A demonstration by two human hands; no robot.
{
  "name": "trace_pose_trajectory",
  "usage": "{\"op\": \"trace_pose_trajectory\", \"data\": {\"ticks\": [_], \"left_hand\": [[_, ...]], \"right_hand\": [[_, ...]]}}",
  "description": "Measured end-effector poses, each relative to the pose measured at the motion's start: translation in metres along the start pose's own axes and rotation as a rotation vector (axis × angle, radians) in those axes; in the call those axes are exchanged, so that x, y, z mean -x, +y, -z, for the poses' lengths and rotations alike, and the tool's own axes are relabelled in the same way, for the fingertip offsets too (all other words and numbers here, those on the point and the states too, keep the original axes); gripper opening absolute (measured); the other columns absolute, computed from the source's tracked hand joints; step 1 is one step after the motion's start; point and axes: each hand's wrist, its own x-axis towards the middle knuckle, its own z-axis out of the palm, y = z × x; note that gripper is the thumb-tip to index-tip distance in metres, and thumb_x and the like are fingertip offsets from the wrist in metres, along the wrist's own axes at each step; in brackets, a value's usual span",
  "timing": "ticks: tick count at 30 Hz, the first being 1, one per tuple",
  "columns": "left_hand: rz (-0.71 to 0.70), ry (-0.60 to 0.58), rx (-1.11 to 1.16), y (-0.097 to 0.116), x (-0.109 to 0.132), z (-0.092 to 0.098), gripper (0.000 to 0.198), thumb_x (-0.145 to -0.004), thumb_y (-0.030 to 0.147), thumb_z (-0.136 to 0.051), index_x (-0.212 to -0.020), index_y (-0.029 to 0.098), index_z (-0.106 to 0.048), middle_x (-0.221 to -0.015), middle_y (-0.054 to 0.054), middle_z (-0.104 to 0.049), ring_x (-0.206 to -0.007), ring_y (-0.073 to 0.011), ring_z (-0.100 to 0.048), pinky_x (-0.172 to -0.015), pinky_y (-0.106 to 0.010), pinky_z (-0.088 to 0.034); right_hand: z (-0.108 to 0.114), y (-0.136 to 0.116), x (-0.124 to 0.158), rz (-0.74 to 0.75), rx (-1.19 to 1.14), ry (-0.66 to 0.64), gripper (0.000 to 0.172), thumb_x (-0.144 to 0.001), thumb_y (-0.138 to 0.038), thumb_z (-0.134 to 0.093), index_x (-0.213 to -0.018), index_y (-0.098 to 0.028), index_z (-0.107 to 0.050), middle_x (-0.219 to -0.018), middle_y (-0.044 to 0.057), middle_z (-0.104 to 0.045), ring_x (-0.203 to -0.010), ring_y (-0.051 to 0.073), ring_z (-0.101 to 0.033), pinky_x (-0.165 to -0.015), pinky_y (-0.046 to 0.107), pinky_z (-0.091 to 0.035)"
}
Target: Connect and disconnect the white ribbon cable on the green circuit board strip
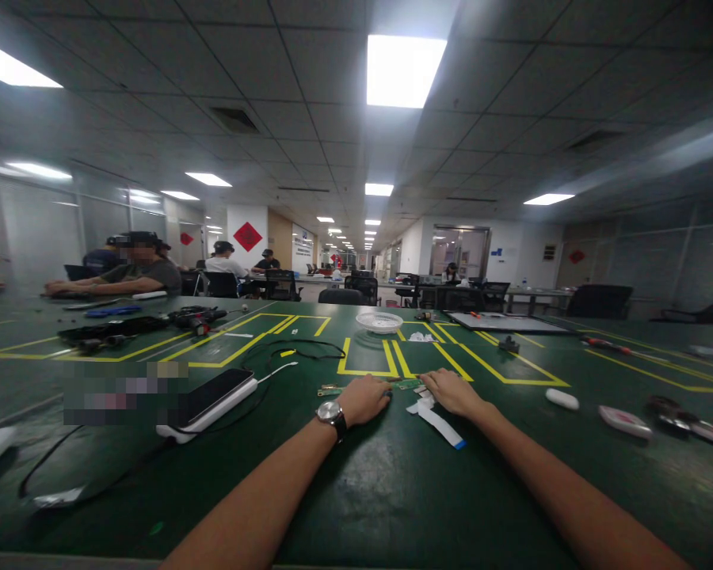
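Observation:
My left hand (365,400), with a watch on its wrist, is closed over a thin green circuit board (409,385). One gold-and-green end of a board shows left of that hand; the hand hides whether it is the same piece. My right hand (450,391) bends its fingers onto the board's right end, thumb side toward the left hand. Below the right fingers, a white ribbon cable (440,425) with a blue tip lies on the green table (386,507). Both hands rest low, near the table surface, and the fingertips are partly hidden.
A phone (217,400) on a white block and a black cable (309,343) lie left. Beyond are a white basket (379,322), paper scraps (421,337) and a white-topped board (505,322). Right lies a white rounded object (562,399). Co-workers sit at the far left and back.

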Motion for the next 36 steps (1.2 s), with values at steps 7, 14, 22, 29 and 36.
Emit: {"op": "trace_pose_trajectory", "data": {"ticks": [7, 14, 22, 29, 36], "left_hand": [[0.03, 0.094, -0.019, 0.008, 0.0, 0.017, 0.038, -0.1, 0.035, -0.033, -0.114, 0.021, -0.065, -0.097, -0.01, -0.069, -0.092, -0.0245, -0.064, -0.084, -0.034, -0.049], [-0.085, 0.04, -0.03, -0.006, 0.001, -0.001, 0.032, -0.094, 0.03, -0.049, -0.124, 0.021, -0.057, -0.128, -0.008, -0.059, -0.116, -0.0252, -0.052, -0.1, -0.037, -0.041], [-0.095, -0.055, 0.005, -0.008, 0.001, -0.005, 0.034, -0.098, 0.035, -0.042, -0.125, 0.024, -0.058, -0.133, -0.007, -0.057, -0.12, -0.027, -0.051, -0.098, -0.04, -0.044], [-0.09, -0.081, -0.059, -0.007, -0.002, 0.0, 0.033, -0.095, 0.026, -0.045, -0.123, 0.023, -0.062, -0.126, -0.009, -0.059, -0.117, -0.0269, -0.054, -0.1, -0.04, -0.043], [-0.02, -0.034, -0.153, 0.003, 0.0, 0.003, 0.034, -0.093, 0.042, -0.049, -0.112, 0.02, -0.067, -0.115, -0.013, -0.059, -0.11, -0.0311, -0.055, -0.093, -0.043, -0.046]], "right_hand": [[-0.003, -0.024, 0.003, 0.359, -0.217, -0.009, 0.049, -0.101, -0.041, -0.027, -0.115, -0.017, -0.067, -0.121, 0.011, -0.065, -0.115, 0.022, -0.056, -0.104, 0.036, -0.039], [0.007, -0.036, 0.005, 0.416, -0.207, 0.077, 0.031, -0.091, -0.031, -0.049, -0.114, -0.019, -0.066, -0.118, 0.009, -0.065, -0.113, 0.022, -0.057, -0.101, 0.033, -0.039], [0.003, -0.018, 0.005, 0.155, -0.056, 0.064, 0.029, -0.083, -0.035, -0.056, -0.101, -0.015, -0.067, -0.102, 0.012, -0.065, -0.095, 0.024, -0.061, -0.083, 0.03, -0.045], [0.006, -0.029, 0.007, -0.027, 0.045, 0.09, 0.036, -0.085, -0.04, -0.055, -0.107, -0.014, -0.067, -0.106, 0.015, -0.065, -0.097, 0.026, -0.062, -0.078, 0.031, -0.045], [0.002, -0.024, 0.006, 0.04, -0.054, 0.086, 0.026, -0.085, -0.033, -0.058, -0.1, -0.016, -0.07, -0.1, 0.011, -0.069, -0.092, 0.022, -0.064, -0.074, 0.027, -0.043]]}}
